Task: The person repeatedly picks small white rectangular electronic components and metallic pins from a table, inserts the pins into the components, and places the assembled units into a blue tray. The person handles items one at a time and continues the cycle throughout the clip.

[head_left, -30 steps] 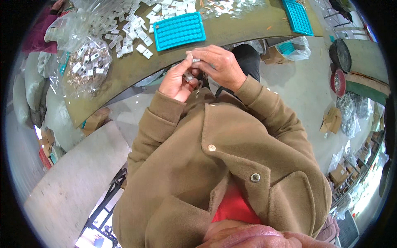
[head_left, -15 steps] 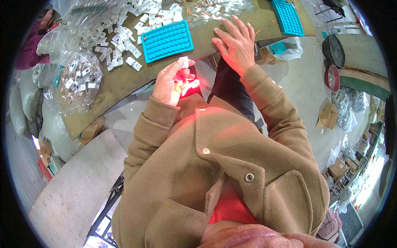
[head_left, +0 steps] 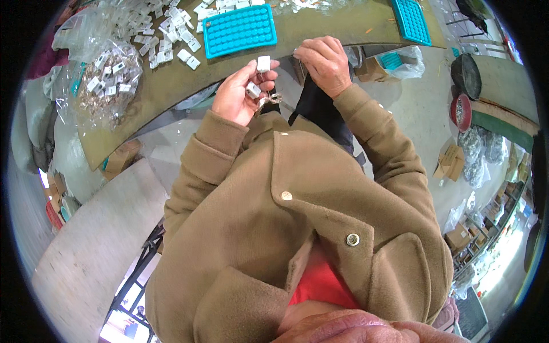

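My left hand (head_left: 235, 94) is closed around two small white battery boxes of light strings. One white battery box (head_left: 263, 64) is pinched at the fingertips, and the second box (head_left: 253, 90) rests against the fingers lower down. A coiled wire light string (head_left: 270, 102) hangs below them, unlit. To the right, apart from the left hand, my right hand (head_left: 327, 66) has its fingers drawn together in a pinch; whatever is between the tips is too small to make out. A blue tray with rows of round pockets (head_left: 240, 31) lies on the table (head_left: 189, 86) just beyond my left hand.
Loose white battery boxes (head_left: 177, 28) are heaped at the table's far left. A clear bag (head_left: 110, 86) with more boxes and wires sits at the left. Another blue tray (head_left: 412, 22) lies at the right end. Below it stands a carton (head_left: 370, 70) with a plastic liner.
The red glow in my left hand has gone out, and a second white box now shows there. My right hand has gone from spread fingers to a pinch. The view has shifted slightly.
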`<state>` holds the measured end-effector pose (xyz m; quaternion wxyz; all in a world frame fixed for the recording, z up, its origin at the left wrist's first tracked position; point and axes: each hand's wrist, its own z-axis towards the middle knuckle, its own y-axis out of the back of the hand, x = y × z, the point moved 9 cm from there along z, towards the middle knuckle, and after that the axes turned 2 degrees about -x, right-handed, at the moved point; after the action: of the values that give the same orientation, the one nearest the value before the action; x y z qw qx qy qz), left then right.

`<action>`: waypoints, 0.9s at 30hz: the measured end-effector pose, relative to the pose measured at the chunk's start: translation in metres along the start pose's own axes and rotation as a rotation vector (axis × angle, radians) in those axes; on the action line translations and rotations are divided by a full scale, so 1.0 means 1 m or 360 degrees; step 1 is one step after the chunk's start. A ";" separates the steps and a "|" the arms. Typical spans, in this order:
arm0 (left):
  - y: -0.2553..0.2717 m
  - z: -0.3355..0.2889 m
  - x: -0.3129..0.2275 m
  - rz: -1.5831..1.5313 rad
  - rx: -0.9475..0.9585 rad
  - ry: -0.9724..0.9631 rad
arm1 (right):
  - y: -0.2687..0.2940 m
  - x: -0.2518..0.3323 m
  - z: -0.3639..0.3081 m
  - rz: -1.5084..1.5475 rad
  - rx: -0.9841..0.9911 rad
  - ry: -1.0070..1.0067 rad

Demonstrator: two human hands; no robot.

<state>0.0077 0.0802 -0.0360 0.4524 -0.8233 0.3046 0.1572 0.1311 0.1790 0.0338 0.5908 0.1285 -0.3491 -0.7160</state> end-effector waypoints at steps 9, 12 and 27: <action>-0.003 -0.003 -0.001 -0.0249 0.0126 -0.0039 | -0.012 -0.001 0.007 0.1404 -0.0040 -0.1340; -0.002 -0.007 -0.003 -0.0210 0.0093 -0.0046 | -0.018 0.014 0.013 0.1681 -0.0101 -0.1390; 0.002 -0.016 -0.016 -0.0030 -0.0058 -0.0247 | -0.045 0.036 0.016 0.1587 0.0213 -0.1260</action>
<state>-0.0067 0.0716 -0.0199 0.4610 -0.8196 0.2580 0.2219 0.0781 0.1531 0.0243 0.6700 -0.2869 -0.6026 -0.3250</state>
